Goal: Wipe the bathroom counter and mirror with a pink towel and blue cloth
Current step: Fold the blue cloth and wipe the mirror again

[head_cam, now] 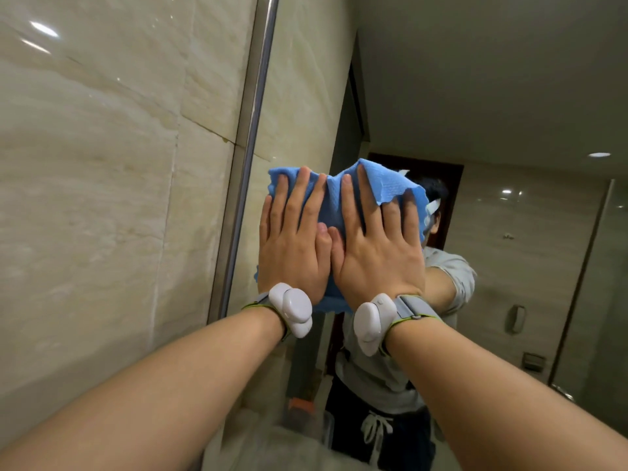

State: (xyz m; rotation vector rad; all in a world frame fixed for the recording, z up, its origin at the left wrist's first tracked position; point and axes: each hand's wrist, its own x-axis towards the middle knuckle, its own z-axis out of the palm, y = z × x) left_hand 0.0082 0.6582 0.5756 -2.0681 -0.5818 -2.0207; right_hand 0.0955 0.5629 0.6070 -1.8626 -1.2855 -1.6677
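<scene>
Both forearms outstretched, left hand point(293, 246) and right hand point(377, 248) flat, fingers point(353, 202) spread, pressing blue cloth point(334, 198) on mirror point(475, 96)

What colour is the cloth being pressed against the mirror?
The cloth is light blue with a fine woven texture, seen in the head view, the only one.

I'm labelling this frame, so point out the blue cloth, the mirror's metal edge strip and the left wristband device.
blue cloth point(377, 185): head view, upper fold.
metal edge strip point(249, 137): head view, mid-length.
left wristband device point(292, 309): head view, white housing.
</scene>
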